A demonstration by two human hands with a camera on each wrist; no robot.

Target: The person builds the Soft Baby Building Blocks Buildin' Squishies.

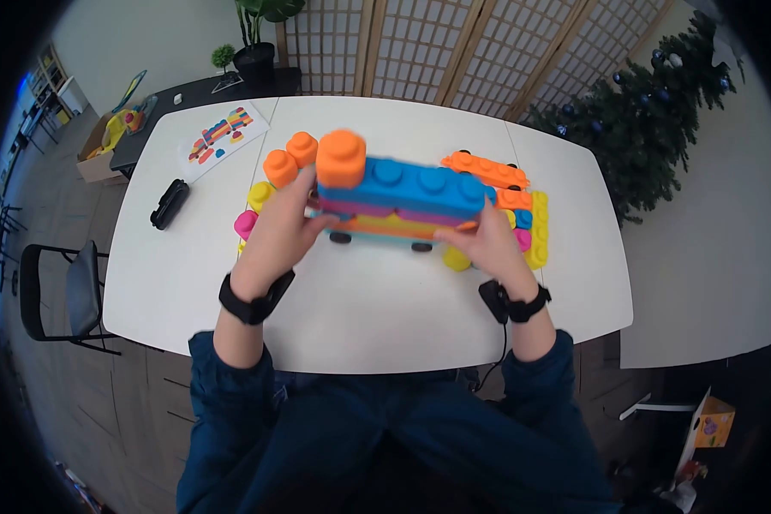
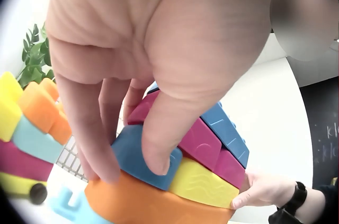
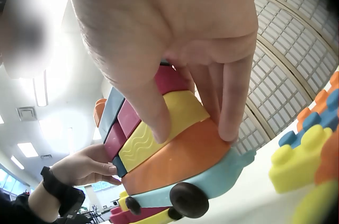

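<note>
Both hands grip a toy vehicle of stacked building blocks, raised over the white table. My left hand holds its left end; in the left wrist view the thumb presses a dark-blue block above an orange layer. At the other end my right hand has its thumb on a yellow wavy block. From the top down run a long blue brick, magenta blocks, yellow and blue ones, an orange layer and a light-blue base with black wheels. An orange block sits atop the left end.
Behind the left hand stand more blocks, among them orange ones. On the right lie an orange wheeled base and a long yellow brick. A printed picture sheet and a black case lie at the table's left.
</note>
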